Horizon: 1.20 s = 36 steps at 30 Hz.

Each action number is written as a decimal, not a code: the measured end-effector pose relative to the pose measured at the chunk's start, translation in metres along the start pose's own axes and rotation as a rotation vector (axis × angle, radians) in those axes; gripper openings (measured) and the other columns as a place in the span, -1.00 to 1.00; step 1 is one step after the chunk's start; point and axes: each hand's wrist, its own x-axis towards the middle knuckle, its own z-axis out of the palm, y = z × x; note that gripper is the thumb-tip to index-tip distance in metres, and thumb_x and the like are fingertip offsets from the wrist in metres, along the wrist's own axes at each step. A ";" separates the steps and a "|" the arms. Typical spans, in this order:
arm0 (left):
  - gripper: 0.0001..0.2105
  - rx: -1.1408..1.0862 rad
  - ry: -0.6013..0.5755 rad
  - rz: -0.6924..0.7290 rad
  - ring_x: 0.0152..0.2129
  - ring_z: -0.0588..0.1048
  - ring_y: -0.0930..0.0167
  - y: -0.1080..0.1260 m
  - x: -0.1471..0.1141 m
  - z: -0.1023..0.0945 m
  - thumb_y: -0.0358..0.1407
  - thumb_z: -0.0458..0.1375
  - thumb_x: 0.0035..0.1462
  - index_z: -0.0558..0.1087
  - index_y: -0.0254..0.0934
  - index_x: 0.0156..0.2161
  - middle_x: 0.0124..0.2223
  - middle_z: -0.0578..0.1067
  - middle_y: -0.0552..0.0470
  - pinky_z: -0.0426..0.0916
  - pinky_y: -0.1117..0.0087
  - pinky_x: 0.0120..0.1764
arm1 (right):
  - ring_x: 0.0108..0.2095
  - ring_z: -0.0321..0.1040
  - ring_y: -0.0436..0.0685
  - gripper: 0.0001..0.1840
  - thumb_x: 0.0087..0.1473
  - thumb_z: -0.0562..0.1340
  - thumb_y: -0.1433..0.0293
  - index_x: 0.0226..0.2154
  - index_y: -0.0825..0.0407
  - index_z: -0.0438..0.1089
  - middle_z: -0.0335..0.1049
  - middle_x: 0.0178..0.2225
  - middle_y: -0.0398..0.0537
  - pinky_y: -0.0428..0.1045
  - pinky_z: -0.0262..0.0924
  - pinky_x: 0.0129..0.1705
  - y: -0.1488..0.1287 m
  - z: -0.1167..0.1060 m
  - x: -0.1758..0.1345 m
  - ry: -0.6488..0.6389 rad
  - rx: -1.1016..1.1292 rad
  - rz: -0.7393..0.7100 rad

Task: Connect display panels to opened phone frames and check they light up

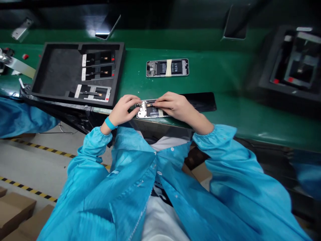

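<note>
An opened phone body (142, 113) lies at the green bench's near edge, its board and battery exposed. My left hand (124, 109) is closed on its left end, thumb and fingertips at the frame and the board. Over the phone's middle, my right hand (174, 105) pinches a small ribbon cable (149, 104) near the board; the fingers cover part of the battery. A black screen panel (202, 101) lies flat just to the right, partly behind my right hand. Farther back rests a second opened phone body (157, 68) with a cream tape strip (169, 68) across its battery.
On the left stands a dark foam tray (57, 95) holding several screen assemblies (98, 72). Another dark tray (265, 78) with parts is at the right. Phones lean along the back, including a dark one (235, 23). Someone's blue sleeve (25, 117) shows at far left.
</note>
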 end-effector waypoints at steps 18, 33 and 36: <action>-0.61 0.131 -0.126 0.020 0.20 0.50 0.13 -0.006 -0.006 0.007 -0.19 0.09 0.45 0.58 -0.11 0.27 0.24 0.57 -0.19 0.35 -0.03 0.26 | -0.07 0.50 0.23 -0.64 0.47 0.14 0.39 0.02 -0.01 0.67 0.67 -0.06 0.12 0.17 0.51 -0.05 -0.013 0.004 -0.001 -0.019 -0.126 -0.058; -0.63 0.327 -0.267 0.115 0.14 0.51 0.08 0.003 -0.001 -0.003 -0.18 0.10 0.47 0.58 -0.05 0.27 0.29 0.55 -0.18 0.42 -0.05 0.18 | -0.08 0.48 0.24 -0.63 0.46 0.15 0.39 0.01 -0.01 0.69 0.67 -0.08 0.13 0.18 0.48 -0.06 -0.015 0.004 0.002 -0.052 -0.130 -0.041; -0.61 0.367 -0.350 0.171 0.09 0.52 0.11 0.009 0.007 -0.007 -0.21 0.06 0.50 0.55 -0.11 0.29 0.27 0.58 -0.18 0.49 0.07 0.02 | -0.06 0.48 0.25 -0.63 0.44 0.17 0.39 0.04 -0.04 0.69 0.66 -0.06 0.14 0.19 0.46 -0.03 -0.014 0.007 0.004 -0.078 -0.102 -0.018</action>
